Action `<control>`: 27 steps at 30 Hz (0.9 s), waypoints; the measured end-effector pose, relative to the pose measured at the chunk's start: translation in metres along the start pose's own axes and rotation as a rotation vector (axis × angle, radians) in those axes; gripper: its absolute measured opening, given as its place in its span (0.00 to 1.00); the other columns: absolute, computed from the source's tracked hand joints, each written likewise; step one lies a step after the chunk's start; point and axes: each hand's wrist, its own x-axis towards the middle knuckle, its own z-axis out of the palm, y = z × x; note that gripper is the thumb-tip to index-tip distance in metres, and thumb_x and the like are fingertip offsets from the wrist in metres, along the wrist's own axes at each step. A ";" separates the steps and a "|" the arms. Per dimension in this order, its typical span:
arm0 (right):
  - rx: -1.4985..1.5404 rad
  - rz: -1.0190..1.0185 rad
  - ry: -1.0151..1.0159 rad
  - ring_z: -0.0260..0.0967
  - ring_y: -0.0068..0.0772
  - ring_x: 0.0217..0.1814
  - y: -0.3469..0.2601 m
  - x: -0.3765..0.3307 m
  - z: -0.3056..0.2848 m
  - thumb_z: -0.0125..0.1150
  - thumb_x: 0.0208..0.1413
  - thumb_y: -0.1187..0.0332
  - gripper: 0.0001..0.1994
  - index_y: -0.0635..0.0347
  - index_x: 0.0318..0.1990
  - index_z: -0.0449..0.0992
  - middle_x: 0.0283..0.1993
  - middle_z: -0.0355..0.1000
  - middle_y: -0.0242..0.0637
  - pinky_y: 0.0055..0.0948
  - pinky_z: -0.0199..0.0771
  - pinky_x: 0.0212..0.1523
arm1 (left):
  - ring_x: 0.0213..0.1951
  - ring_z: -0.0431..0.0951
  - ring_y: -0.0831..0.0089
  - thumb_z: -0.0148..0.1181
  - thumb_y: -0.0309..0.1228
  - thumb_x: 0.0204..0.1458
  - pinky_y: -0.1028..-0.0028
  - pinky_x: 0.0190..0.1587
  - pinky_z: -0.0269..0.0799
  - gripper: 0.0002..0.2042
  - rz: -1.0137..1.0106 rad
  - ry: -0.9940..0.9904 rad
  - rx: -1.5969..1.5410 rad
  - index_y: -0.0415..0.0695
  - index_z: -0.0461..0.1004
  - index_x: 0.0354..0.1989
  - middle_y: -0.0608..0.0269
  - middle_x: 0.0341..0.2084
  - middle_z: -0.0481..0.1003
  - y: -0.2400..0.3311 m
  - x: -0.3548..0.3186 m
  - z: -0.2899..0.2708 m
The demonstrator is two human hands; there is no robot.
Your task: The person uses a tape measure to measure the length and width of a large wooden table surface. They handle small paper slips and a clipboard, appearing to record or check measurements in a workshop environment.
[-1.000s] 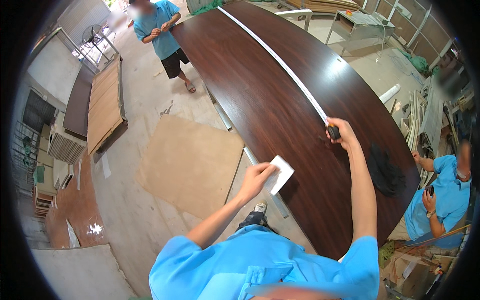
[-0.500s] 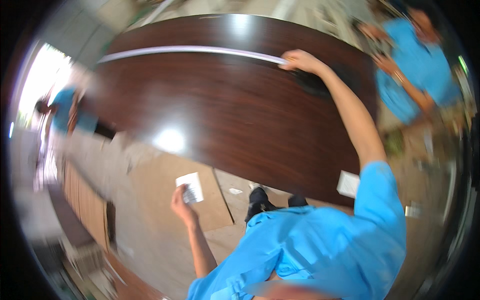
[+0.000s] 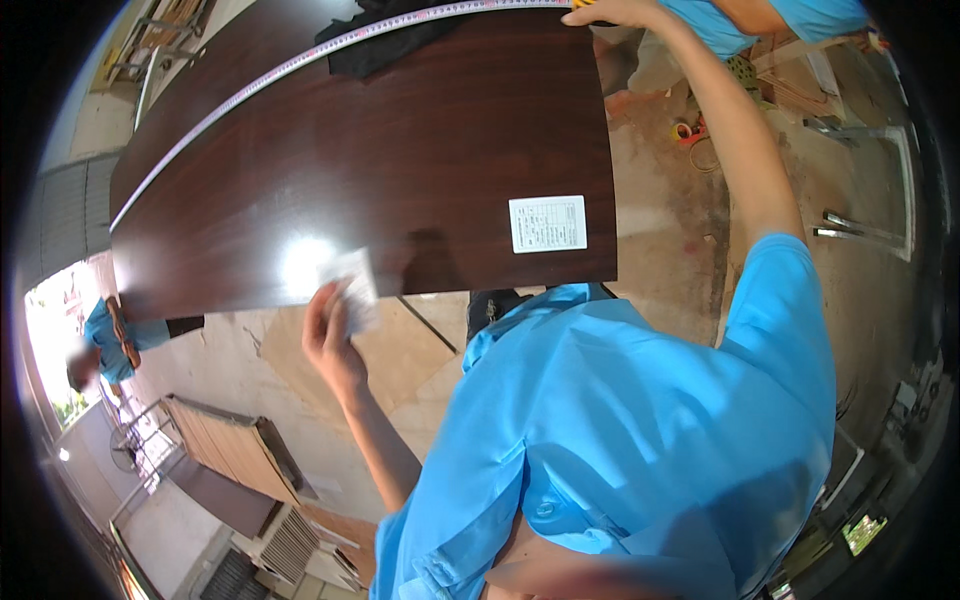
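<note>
My right hand (image 3: 622, 12) is closed on the yellow case of a tape measure (image 3: 582, 4) at the right edge of a dark brown wood-grain tabletop (image 3: 470, 170). The white tape blade (image 3: 430, 14) runs from there across the board to its far left edge, passing over a black cloth (image 3: 385, 58). Pinched in my left hand (image 3: 333, 345) is a small white paper (image 3: 352, 288), blurred, near the board's front edge. A printed white sheet (image 3: 548, 224) lies on the tabletop at the near right corner.
Beyond the left end stands a person in blue (image 3: 110, 335); another person's blue sleeve (image 3: 815, 15) shows at the top right. On the floor are a flat brown board (image 3: 390, 360), a red and yellow tape roll (image 3: 686, 131) and a metal frame (image 3: 905, 190). Brown panels (image 3: 225, 440) stand lower left.
My right hand has moved right along the tabletop, past the black cloth to the edge, drawing out more tape. The view has turned. My left hand still holds the paper.
</note>
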 end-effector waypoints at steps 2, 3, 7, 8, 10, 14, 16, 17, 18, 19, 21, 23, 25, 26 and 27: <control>0.195 0.129 -0.041 0.75 0.28 0.41 0.010 -0.014 0.003 0.80 0.48 0.58 0.25 0.60 0.51 0.82 0.38 0.79 0.33 0.31 0.74 0.42 | 0.49 0.78 0.76 0.59 0.18 0.61 0.76 0.54 0.71 0.15 0.001 -0.163 0.031 0.35 0.79 0.56 0.61 0.47 0.81 0.004 0.009 0.033; 0.294 0.201 -0.063 0.74 0.27 0.41 0.015 -0.022 0.005 0.80 0.48 0.58 0.24 0.60 0.51 0.82 0.38 0.79 0.32 0.31 0.74 0.43 | 0.49 0.78 0.76 0.59 0.17 0.61 0.77 0.54 0.71 0.15 -0.022 -0.216 0.082 0.36 0.79 0.57 0.62 0.47 0.81 0.007 0.011 0.046; 0.164 0.104 0.013 0.74 0.27 0.42 0.032 -0.043 0.005 0.80 0.48 0.61 0.24 0.58 0.52 0.82 0.39 0.79 0.31 0.31 0.74 0.44 | 0.50 0.78 0.77 0.57 0.16 0.61 0.76 0.54 0.72 0.20 0.060 -0.358 0.151 0.42 0.78 0.61 0.63 0.47 0.81 0.019 0.011 0.085; 0.150 0.099 0.010 0.74 0.27 0.42 0.035 -0.044 0.002 0.80 0.47 0.61 0.24 0.58 0.52 0.82 0.39 0.79 0.31 0.31 0.74 0.44 | 0.50 0.78 0.77 0.57 0.16 0.61 0.75 0.54 0.72 0.21 0.058 -0.361 0.133 0.42 0.77 0.62 0.63 0.47 0.81 0.022 0.008 0.089; 0.133 0.089 -0.004 0.74 0.27 0.42 0.039 -0.045 0.001 0.80 0.47 0.61 0.24 0.58 0.52 0.82 0.39 0.79 0.31 0.31 0.74 0.45 | 0.49 0.80 0.73 0.58 0.17 0.60 0.72 0.53 0.75 0.27 0.009 -0.358 0.132 0.43 0.69 0.69 0.56 0.46 0.82 0.026 0.002 0.092; 0.071 0.071 0.040 0.73 0.27 0.41 0.047 -0.044 0.000 0.80 0.47 0.61 0.26 0.58 0.53 0.82 0.38 0.78 0.32 0.32 0.73 0.44 | 0.49 0.82 0.70 0.61 0.22 0.61 0.68 0.53 0.77 0.31 -0.016 -0.328 0.227 0.44 0.62 0.74 0.50 0.46 0.82 0.016 -0.004 0.087; 0.077 0.082 0.015 0.73 0.29 0.40 0.055 -0.044 0.002 0.80 0.46 0.60 0.26 0.58 0.54 0.81 0.38 0.78 0.33 0.34 0.73 0.43 | 0.48 0.82 0.69 0.60 0.22 0.61 0.68 0.53 0.77 0.30 -0.032 -0.297 0.257 0.43 0.63 0.73 0.50 0.45 0.82 0.006 -0.005 0.083; 0.079 0.085 -0.002 0.73 0.30 0.40 0.060 -0.042 0.003 0.80 0.46 0.60 0.27 0.58 0.54 0.81 0.38 0.78 0.34 0.34 0.74 0.43 | 0.48 0.82 0.69 0.60 0.22 0.61 0.68 0.53 0.77 0.29 -0.032 -0.285 0.267 0.42 0.64 0.72 0.50 0.45 0.82 0.002 -0.005 0.080; 0.050 0.073 -0.008 0.73 0.29 0.43 0.067 -0.040 0.006 0.78 0.49 0.58 0.27 0.56 0.57 0.80 0.41 0.78 0.33 0.32 0.73 0.46 | 0.48 0.82 0.69 0.60 0.22 0.61 0.68 0.53 0.77 0.29 -0.035 -0.272 0.276 0.42 0.64 0.72 0.50 0.45 0.82 -0.003 -0.005 0.078; 0.023 0.062 -0.013 0.73 0.27 0.47 0.073 -0.040 0.010 0.76 0.52 0.56 0.27 0.54 0.59 0.80 0.44 0.78 0.32 0.30 0.73 0.49 | 0.47 0.82 0.69 0.60 0.22 0.61 0.68 0.53 0.77 0.29 -0.038 -0.261 0.286 0.42 0.65 0.72 0.50 0.45 0.82 -0.007 -0.006 0.077; 0.060 0.044 -0.045 0.73 0.26 0.51 0.087 -0.037 0.015 0.73 0.58 0.52 0.29 0.52 0.65 0.77 0.50 0.77 0.30 0.26 0.71 0.53 | 0.53 0.81 0.64 0.60 0.22 0.60 0.65 0.57 0.76 0.27 -0.073 -0.230 0.249 0.41 0.66 0.70 0.46 0.51 0.80 -0.014 -0.007 0.074; 0.043 0.079 -0.050 0.73 0.26 0.51 0.096 -0.035 0.016 0.73 0.57 0.53 0.30 0.53 0.65 0.77 0.49 0.76 0.29 0.26 0.71 0.53 | 0.54 0.81 0.65 0.60 0.22 0.60 0.65 0.57 0.76 0.27 -0.075 -0.212 0.236 0.41 0.67 0.69 0.46 0.52 0.80 -0.019 -0.007 0.073; 0.033 0.091 -0.073 0.72 0.25 0.50 0.100 -0.035 0.015 0.74 0.57 0.53 0.30 0.54 0.65 0.77 0.48 0.76 0.29 0.26 0.71 0.53 | 0.49 0.81 0.70 0.60 0.22 0.61 0.68 0.54 0.75 0.26 -0.053 -0.201 0.239 0.41 0.67 0.69 0.49 0.48 0.81 -0.024 -0.008 0.073; 0.032 0.084 -0.093 0.72 0.25 0.50 0.099 -0.034 0.013 0.74 0.57 0.53 0.30 0.55 0.65 0.77 0.48 0.76 0.29 0.26 0.71 0.53 | 0.50 0.80 0.70 0.60 0.22 0.61 0.68 0.55 0.75 0.26 -0.045 -0.205 0.252 0.41 0.67 0.69 0.50 0.48 0.81 -0.026 -0.009 0.073; 0.031 0.078 -0.111 0.72 0.24 0.50 0.096 -0.035 0.013 0.74 0.57 0.53 0.30 0.55 0.65 0.76 0.48 0.76 0.29 0.26 0.71 0.53 | 0.50 0.80 0.70 0.60 0.23 0.61 0.68 0.55 0.75 0.26 -0.037 -0.210 0.265 0.41 0.68 0.69 0.50 0.48 0.81 -0.029 -0.009 0.072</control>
